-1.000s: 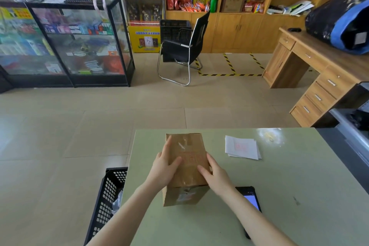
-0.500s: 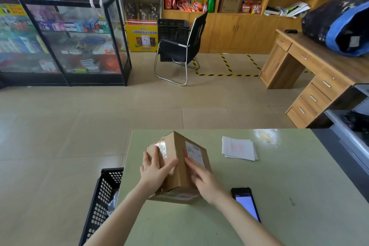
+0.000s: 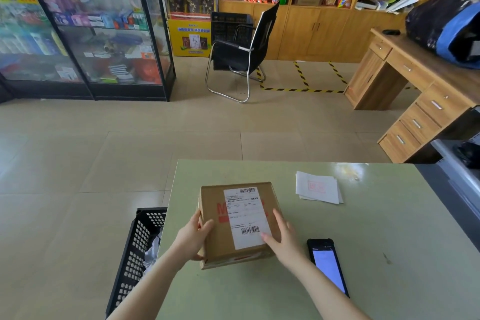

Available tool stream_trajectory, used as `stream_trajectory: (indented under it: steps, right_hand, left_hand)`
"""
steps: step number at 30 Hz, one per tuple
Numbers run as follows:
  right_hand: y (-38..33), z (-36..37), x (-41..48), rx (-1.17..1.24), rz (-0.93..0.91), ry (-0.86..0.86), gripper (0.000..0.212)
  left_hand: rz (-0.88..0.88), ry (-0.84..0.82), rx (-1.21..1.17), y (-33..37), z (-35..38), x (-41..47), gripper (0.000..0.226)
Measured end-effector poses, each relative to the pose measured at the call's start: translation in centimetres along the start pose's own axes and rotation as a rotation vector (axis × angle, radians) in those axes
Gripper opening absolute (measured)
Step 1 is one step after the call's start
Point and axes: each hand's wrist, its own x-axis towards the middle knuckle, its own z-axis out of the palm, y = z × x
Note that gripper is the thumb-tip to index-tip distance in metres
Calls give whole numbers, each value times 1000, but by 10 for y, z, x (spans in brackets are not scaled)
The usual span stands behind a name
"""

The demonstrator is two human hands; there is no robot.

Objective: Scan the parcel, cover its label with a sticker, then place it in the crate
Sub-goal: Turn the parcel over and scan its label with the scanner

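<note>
A brown cardboard parcel (image 3: 215, 218) lies flat on the green table (image 3: 389, 228), its white shipping label (image 3: 246, 215) with two barcodes facing up. My left hand (image 3: 193, 235) grips the parcel's left side. My right hand (image 3: 281, 240) rests on its right edge, fingertips on the label's lower corner. A handheld scanner (image 3: 327, 265) with a lit screen lies on the table just right of my right hand. White sticker sheets (image 3: 317, 187) lie further back on the right. A black perforated crate (image 3: 137, 254) stands on the floor by the table's left edge.
Crumpled wrapping lies inside the crate. Beyond the table are a tiled floor, a black chair (image 3: 241, 52), a glass display case (image 3: 85, 36), wooden shelves and a wooden desk (image 3: 415, 80) on the right. A grey rack edge (image 3: 457, 169) borders the table's far right.
The parcel was turned over in both hands from standing on end to lying flat. Its label now faces up. The head view shifted slightly.
</note>
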Motion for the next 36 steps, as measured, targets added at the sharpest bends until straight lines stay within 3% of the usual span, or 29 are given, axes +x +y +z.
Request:
stream_trajectory:
  steps: [5, 11, 15, 17, 21, 27, 36]
  right_hand:
    - [10, -7, -6, -1, -13, 1, 70]
    - [23, -18, -13, 33, -34, -9, 60]
    - [53, -31, -11, 60, 136, 226, 53]
    - [75, -41, -11, -54, 239, 369, 50]
    - [110, -57, -14, -313, 379, 399, 69]
    - [128, -52, -8, -335, 478, 352, 99]
    - [130, -43, 5, -275, 628, 438, 93]
  left_hand:
    - [42, -5, 26, -14, 21, -3, 97]
    - [126, 53, 66, -23, 25, 5, 106]
    - [315, 180, 373, -16, 15, 12, 113]
    - [382, 183, 580, -11, 9, 18, 114]
    - [397, 101, 724, -1, 2, 32, 118]
    - [367, 61, 683, -2, 3, 44, 125]
    - [411, 103, 636, -7, 6, 46, 126]
